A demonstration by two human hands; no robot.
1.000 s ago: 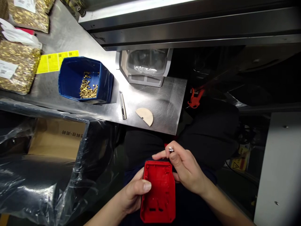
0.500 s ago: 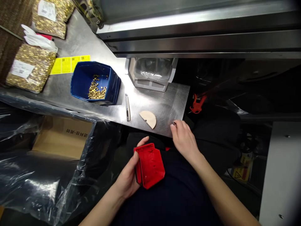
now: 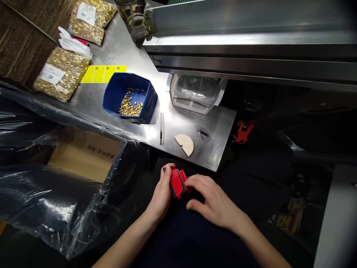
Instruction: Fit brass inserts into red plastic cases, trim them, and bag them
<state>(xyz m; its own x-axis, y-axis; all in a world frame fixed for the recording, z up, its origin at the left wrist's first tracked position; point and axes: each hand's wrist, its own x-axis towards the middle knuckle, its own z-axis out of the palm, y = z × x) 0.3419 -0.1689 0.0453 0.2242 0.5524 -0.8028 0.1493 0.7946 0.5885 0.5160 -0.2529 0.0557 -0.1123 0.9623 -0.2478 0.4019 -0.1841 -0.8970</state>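
My left hand [image 3: 161, 193] is closed around a red plastic housing with black edging [image 3: 176, 184], held above my lap and turned so its outer side faces up. My right hand [image 3: 212, 201] is beside it, thumb and fingers apart, the fingertips at the housing's right edge; I cannot tell if they press on it. On the metal table's corner lie small nail clippers [image 3: 203, 132]. Left of them are a pale half-round disc [image 3: 185, 144] with a small notch and a utility knife [image 3: 161, 128].
A blue bin [image 3: 152, 102] holds small brass pieces. Behind the knife and disc stands a grey bin [image 3: 192, 106] with a plastic bag inside. Bags of brass parts [image 3: 67, 67] lie at far left. A plastic-lined carton [image 3: 80, 160] is left; a metal beam [image 3: 251, 56] crosses above.
My right hand has let go of the nail clippers on the table and come back to the housing. My left hand has turned the housing from its hollow inside to its outer side.
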